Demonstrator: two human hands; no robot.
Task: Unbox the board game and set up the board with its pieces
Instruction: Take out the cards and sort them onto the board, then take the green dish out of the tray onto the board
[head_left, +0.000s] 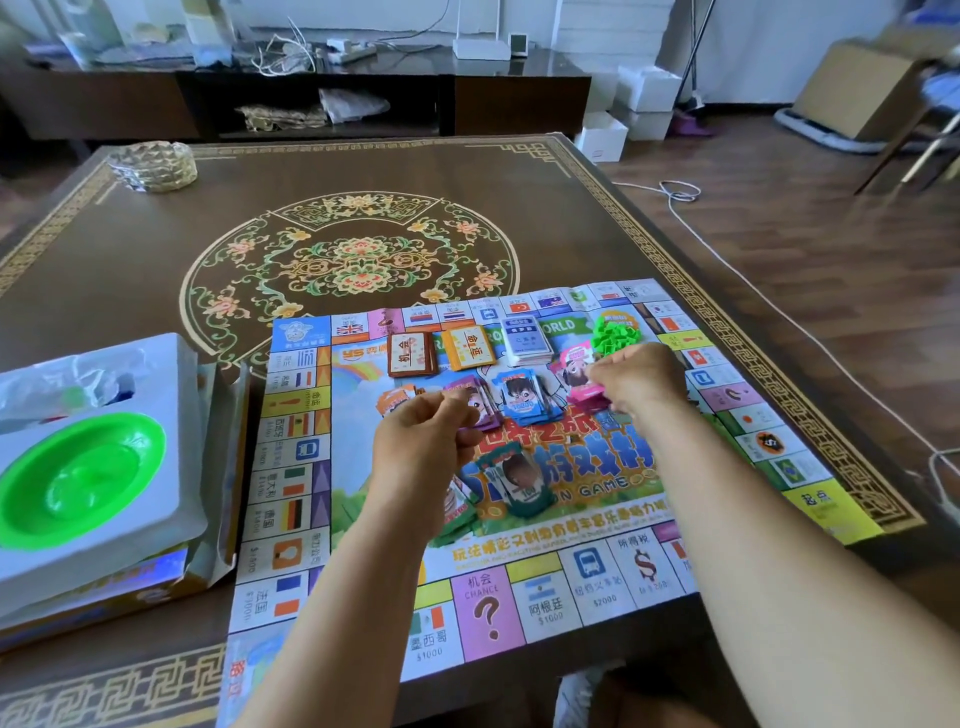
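Observation:
The paper game board (291, 525) lies flat on the table's near right part. On its middle sit a brown card deck (410, 354), a yellow card deck (468, 347), a white card deck (525, 342), a pile of green plastic houses (615, 332) and stacks of play money: purple (480, 402), blue (524, 397), pink (576, 374), green (519, 480). My left hand (421, 441) hovers with fingers curled over the purple stack; what it holds is unclear. My right hand (641, 382) has curled fingers at the pink stack's edge.
The open game box (104, 592) stands at the left with a white plastic insert (156, 499), a green bowl (78, 478) and a plastic bag (62, 384) in it. A glass ashtray (156, 165) sits far left. A white cable (779, 312) runs over the floor at right.

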